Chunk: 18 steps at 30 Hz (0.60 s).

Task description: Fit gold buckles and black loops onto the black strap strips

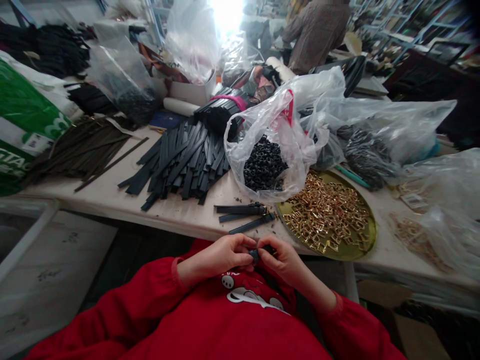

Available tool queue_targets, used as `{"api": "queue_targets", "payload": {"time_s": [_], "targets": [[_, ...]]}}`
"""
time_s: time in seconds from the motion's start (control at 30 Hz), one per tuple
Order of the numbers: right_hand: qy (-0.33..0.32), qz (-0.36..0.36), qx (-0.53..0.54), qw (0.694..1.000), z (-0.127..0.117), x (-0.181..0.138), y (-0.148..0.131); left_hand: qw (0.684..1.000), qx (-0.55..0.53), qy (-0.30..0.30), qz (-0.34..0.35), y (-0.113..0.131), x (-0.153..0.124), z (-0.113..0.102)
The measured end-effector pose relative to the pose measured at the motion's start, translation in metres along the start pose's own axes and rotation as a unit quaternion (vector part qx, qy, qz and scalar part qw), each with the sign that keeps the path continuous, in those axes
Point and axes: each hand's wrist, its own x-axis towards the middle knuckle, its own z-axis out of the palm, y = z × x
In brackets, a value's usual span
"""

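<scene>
My left hand (234, 252) and my right hand (279, 256) meet in front of my chest, just off the table's front edge. Between their fingertips they pinch a short, dark piece of black strap (254, 256); most of it is hidden by the fingers. Three black straps (240, 218) lie on the table just beyond my hands, with small gold bits at their right ends. A round gold tray (369, 240) to the right bears a heap of gold metal buckles (330, 212). Behind the straps, an open plastic bag (234, 142) holds many small black loops (264, 167).
A pile of black straps (187, 157) fans out at centre left, beside a bundle tied with a pink band (228, 99). Brown strips (86, 145) lie farther left. Clear bags (442, 190) crowd the right side. Another person (318, 35) is at the back.
</scene>
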Motion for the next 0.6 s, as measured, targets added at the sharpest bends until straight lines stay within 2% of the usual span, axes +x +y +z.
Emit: {"api": "queue_targets", "payload": {"time_s": [0.2,0.33,0.43,0.5,0.6], "targets": [[-0.01,-0.042,-0.003,0.999,0.004,-0.006,-0.001,0.996,0.075,0.028,0.031,0.0,-0.002,0.003],[0.033,0.004,0.056,0.998,0.01,-0.005,0.003,0.994,0.104,0.038,0.026,0.002,-0.002,0.0],[0.074,0.015,0.069,0.995,0.014,-0.003,0.006,0.975,0.218,0.03,0.027,0.008,-0.006,-0.005],[0.07,0.01,0.072,0.995,0.015,-0.002,0.007,0.962,0.27,0.022,0.03,0.012,-0.007,-0.007],[0.058,0.004,0.075,0.995,0.017,-0.001,0.007,0.965,0.261,0.021,0.015,0.014,-0.004,-0.005]]}}
